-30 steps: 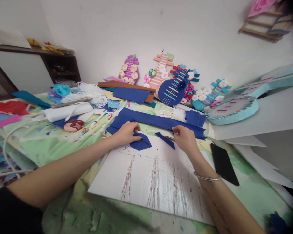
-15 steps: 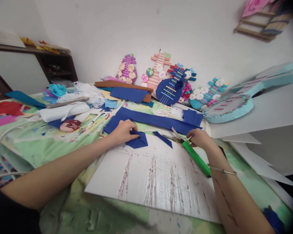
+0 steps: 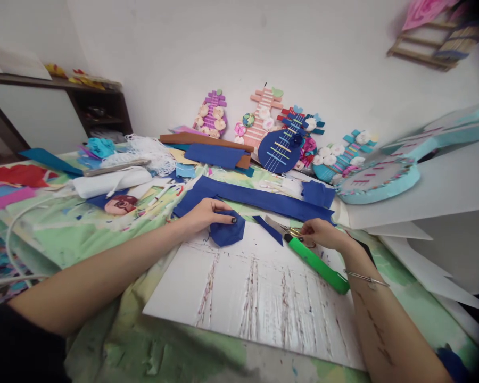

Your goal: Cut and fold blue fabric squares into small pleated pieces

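Observation:
My left hand (image 3: 217, 214) pinches a small many-sided piece of blue paper (image 3: 228, 233) between thumb and fingers, at the upper part of a scored white board (image 3: 223, 292). On the right, the fingers of my right hand (image 3: 321, 234) are closed around the gold handles of a pair of scissors (image 3: 294, 231). The scissors lie low over the board with the blades pointing left. Right under them lies a utility knife with a green handle (image 3: 321, 267). Between my hands is a narrow blue offcut (image 3: 267, 230).
A long blue strip (image 3: 259, 199) stretches behind my hands. Several decorated lute-shaped crafts (image 3: 279, 151) lean on the wall, and a larger pale-blue one (image 3: 379, 183) stands at right. To the left lie white yarn (image 3: 151, 154), a white glue gun or similar tool (image 3: 112, 181) and coloured scraps.
My right hand has moved slightly left and closed on the scissors' handles. The green knife has shifted left. In my left hand, the blue piece has turned and shows a broader face.

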A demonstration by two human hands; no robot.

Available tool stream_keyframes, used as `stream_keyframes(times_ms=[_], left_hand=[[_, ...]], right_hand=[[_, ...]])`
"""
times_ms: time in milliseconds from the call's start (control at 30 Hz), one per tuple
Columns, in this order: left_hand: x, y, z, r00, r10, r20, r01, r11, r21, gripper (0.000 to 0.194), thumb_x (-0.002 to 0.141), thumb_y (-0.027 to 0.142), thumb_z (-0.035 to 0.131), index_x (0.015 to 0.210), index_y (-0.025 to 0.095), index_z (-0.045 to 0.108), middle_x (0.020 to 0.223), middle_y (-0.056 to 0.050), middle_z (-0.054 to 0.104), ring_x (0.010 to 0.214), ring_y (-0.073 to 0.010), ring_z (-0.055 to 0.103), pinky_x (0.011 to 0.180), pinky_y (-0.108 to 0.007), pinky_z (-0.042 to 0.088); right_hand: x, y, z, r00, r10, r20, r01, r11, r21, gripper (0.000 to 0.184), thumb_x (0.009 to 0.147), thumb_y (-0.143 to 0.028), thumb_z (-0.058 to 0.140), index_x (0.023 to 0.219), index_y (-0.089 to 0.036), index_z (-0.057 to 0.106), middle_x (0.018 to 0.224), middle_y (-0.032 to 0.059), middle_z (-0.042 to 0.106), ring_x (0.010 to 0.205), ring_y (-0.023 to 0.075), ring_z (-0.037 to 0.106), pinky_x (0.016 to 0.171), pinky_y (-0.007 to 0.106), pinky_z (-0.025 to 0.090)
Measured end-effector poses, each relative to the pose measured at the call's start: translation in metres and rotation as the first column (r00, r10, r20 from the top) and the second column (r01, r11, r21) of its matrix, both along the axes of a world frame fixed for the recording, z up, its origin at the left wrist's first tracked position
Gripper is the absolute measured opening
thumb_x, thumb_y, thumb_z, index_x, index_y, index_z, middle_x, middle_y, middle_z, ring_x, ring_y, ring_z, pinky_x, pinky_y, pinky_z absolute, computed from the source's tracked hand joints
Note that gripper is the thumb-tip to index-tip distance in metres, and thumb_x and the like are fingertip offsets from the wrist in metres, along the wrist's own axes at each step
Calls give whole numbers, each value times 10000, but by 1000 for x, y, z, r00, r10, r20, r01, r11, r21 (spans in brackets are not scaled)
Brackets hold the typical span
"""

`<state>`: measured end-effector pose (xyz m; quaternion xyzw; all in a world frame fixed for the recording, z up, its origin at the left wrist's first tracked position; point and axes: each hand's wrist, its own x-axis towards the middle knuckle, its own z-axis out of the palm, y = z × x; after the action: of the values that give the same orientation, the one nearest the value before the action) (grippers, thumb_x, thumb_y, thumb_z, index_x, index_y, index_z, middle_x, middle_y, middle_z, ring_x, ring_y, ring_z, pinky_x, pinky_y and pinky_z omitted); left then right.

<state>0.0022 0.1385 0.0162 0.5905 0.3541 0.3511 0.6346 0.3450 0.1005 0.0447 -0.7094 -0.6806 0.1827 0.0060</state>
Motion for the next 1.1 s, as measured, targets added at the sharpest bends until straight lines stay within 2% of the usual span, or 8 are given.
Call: stream_keyframes(times_ms=[267, 367, 500, 567, 667, 833, 933, 1100], left_hand=[[-4, 1, -1, 998, 24, 58, -21, 998, -59, 102, 659, 165, 767, 720, 160, 686, 711, -36, 697, 621, -153, 625, 669, -363, 546], [-5, 2, -1, 998, -9, 61, 12, 998, -59, 88, 688, 164, 743, 732, 158, 667, 722, -36, 692, 631, -152, 627, 677, -369, 549], [-5, 1, 1, 991, 7, 133, 6, 995, -102, 140, 639, 124, 758, 730, 157, 656, 709, -17, 697, 601, -131, 633, 617, -299, 550], [-4, 0, 3, 985, 31, 172, -8, 991, -134, 188, 594, 101, 780, 736, 149, 666, 694, -9, 699, 587, -121, 637, 591, -257, 542], [-5, -1, 5, 984, 15, 176, 12, 988, -156, 209, 587, 104, 791, 774, 133, 702, 707, -25, 711, 611, -121, 655, 609, -224, 537], [-6, -2, 7, 983, -3, 181, 34, 985, -170, 181, 627, 102, 770, 804, 118, 736, 732, -63, 727, 631, -139, 668, 643, -236, 539], [-6, -2, 6, 985, -3, 170, 34, 983, -181, 175, 643, 104, 763, 817, 114, 745, 745, -74, 733, 627, -141, 669, 639, -234, 537], [-6, -2, 7, 986, -36, 162, 68, 978, -199, 194, 658, 96, 745, 852, 111, 752, 794, -91, 742, 657, -153, 682, 666, -244, 546]], right_hand=[[0, 1, 25, 968, -107, 228, 51, 970, 239, 75, 639, -240, 651, 662, -171, 668, 676, 51, 686, 665, 195, 616, 549, 254, 391], [-10, -4, 37, 991, -121, 56, 98, 946, 308, 125, 667, -255, 645, 761, -181, 682, 711, 36, 698, 668, 174, 628, 543, 235, 406], [-31, -12, 44, 963, -94, -251, 164, 947, 276, 208, 635, -194, 651, 842, -172, 654, 734, 48, 701, 623, 151, 611, 493, 221, 401], [-45, -16, 44, 894, -30, -447, 130, 973, 193, 235, 624, -191, 651, 855, -160, 623, 707, 45, 680, 571, 132, 579, 452, 215, 377], [-69, -21, 40, 691, 65, -720, 29, 993, 117, 268, 631, -218, 680, 859, -168, 549, 629, 9, 614, 521, 116, 560, 439, 216, 372], [-102, -24, 20, 505, 80, -859, -28, 997, 76, 469, 658, -248, 715, 1054, -225, 467, 609, -65, 523, 382, 63, 416, 374, 215, 258], [-109, -22, 8, 530, 130, -838, -97, 991, 93, 420, 687, -393, 716, 1011, -188, 544, 615, -56, 475, 419, 49, 328, 399, 222, 224], [-116, -25, 3, 621, 192, -760, -177, 979, 102, 418, 658, -541, 707, 708, -165, 530, 561, -57, 389, 470, 58, 278, 447, 235, 191]])
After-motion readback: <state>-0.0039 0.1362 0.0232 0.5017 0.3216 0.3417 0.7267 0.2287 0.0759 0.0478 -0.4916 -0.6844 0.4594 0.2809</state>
